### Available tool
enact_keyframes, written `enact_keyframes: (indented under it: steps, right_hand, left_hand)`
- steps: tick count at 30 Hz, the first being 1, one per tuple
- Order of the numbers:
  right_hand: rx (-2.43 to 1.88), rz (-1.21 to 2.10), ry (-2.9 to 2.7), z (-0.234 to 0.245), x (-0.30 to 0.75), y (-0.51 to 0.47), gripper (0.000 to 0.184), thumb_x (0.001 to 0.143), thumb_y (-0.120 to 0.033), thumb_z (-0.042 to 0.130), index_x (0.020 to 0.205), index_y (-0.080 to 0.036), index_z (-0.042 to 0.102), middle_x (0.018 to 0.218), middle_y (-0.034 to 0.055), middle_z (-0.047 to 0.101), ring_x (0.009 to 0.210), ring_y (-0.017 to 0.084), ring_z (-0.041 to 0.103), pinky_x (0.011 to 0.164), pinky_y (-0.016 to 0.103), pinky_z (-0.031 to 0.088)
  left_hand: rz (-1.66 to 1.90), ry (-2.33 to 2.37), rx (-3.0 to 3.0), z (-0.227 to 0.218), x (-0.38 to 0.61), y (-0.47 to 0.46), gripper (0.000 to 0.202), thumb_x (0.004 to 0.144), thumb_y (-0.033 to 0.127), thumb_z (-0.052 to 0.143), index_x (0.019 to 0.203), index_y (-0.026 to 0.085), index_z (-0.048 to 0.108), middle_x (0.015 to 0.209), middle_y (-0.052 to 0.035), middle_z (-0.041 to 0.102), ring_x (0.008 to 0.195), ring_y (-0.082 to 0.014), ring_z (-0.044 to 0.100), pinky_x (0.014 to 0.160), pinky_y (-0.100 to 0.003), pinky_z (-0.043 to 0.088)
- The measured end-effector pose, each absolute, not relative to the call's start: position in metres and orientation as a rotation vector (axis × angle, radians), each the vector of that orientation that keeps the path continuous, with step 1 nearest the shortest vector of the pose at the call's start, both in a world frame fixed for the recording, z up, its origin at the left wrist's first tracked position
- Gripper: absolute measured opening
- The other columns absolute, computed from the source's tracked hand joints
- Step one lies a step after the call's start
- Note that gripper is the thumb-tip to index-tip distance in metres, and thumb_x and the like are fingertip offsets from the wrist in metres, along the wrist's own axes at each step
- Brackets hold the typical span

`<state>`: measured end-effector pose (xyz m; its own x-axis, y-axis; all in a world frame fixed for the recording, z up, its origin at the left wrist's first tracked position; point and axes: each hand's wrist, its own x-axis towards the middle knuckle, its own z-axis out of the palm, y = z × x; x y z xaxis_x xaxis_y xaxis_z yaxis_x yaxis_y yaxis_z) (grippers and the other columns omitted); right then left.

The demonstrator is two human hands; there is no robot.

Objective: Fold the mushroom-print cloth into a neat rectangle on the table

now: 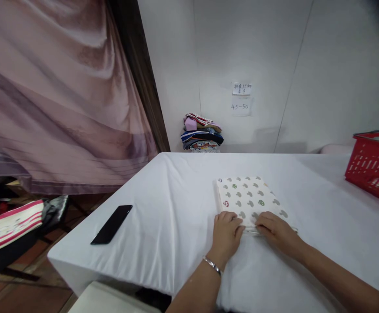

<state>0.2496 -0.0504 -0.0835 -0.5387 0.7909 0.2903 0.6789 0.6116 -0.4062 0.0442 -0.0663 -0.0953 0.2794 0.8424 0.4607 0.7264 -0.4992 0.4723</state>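
Observation:
A folded white cloth (246,195) with grey, green and red mushroom prints lies flat on the white-covered table (147,234). At its near left corner, my left hand (226,234) has its fingers curled over the edge, thumb pointing inward. My right hand (278,232) grips the same near edge further right, fingertips on top of the fabric. Layers of the fold show between the two hands. Both hands touch the cloth, and the undersides of the fingers are hidden. A silver bracelet (213,265) circles my left wrist.
A black phone (111,224) lies on the table's left side. The red basket (374,163) stands at the right edge. Behind the table's far edge rises a stack of folded fabrics (201,134). A pink curtain (62,87) hangs at left, above a stool (13,228).

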Motion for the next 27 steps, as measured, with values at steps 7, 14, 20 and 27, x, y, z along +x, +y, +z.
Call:
enact_keyframes:
  steps: [7, 14, 20, 27]
  right_hand:
    - [-1.084, 0.244, -2.419, -0.088, 0.251, -0.053, 0.024, 0.093, -0.024, 0.035, 0.084, -0.020, 0.056, 0.082, 0.0053, 0.058, 0.077, 0.018, 0.052, 0.066, 0.034, 0.043]
    - [-1.035, 0.223, -2.415, -0.092, 0.253, -0.052, 0.022, 0.092, -0.025, 0.037, 0.088, -0.022, 0.058, 0.084, 0.0059, 0.059, 0.079, 0.019, 0.053, 0.067, 0.034, 0.045]
    - [-1.043, 0.179, -2.427, -0.090, 0.266, -0.053, 0.020, 0.091, -0.026, 0.041, 0.095, -0.023, 0.060, 0.094, 0.0070, 0.061, 0.088, 0.020, 0.055, 0.073, 0.035, 0.047]
    - [-1.119, 0.145, -2.424, -0.087, 0.289, -0.055, 0.020, 0.090, -0.029, 0.043, 0.096, -0.023, 0.061, 0.093, 0.0072, 0.061, 0.086, 0.021, 0.054, 0.074, 0.037, 0.046]
  left_hand:
    - [1.017, 1.422, 2.426, -0.093, 0.044, -0.068, 0.010, 0.080, 0.028, 0.061, 0.089, 0.026, 0.063, 0.098, -0.0001, 0.059, 0.097, -0.0175, 0.048, 0.089, -0.038, 0.031]
    - [0.986, 1.415, 2.470, -0.092, 0.047, -0.068, 0.011, 0.085, 0.023, 0.053, 0.081, 0.024, 0.063, 0.084, 0.0005, 0.057, 0.086, -0.0143, 0.046, 0.085, -0.035, 0.032]
    - [0.981, 1.403, 2.472, -0.095, 0.048, -0.066, 0.011, 0.085, 0.021, 0.051, 0.081, 0.023, 0.061, 0.082, 0.0001, 0.056, 0.084, -0.0144, 0.045, 0.083, -0.034, 0.033]
    - [0.963, 1.408, 2.497, -0.095, 0.048, -0.066, 0.004, 0.082, 0.023, 0.055, 0.083, 0.022, 0.060, 0.083, -0.0005, 0.055, 0.084, -0.0149, 0.046, 0.082, -0.034, 0.033]
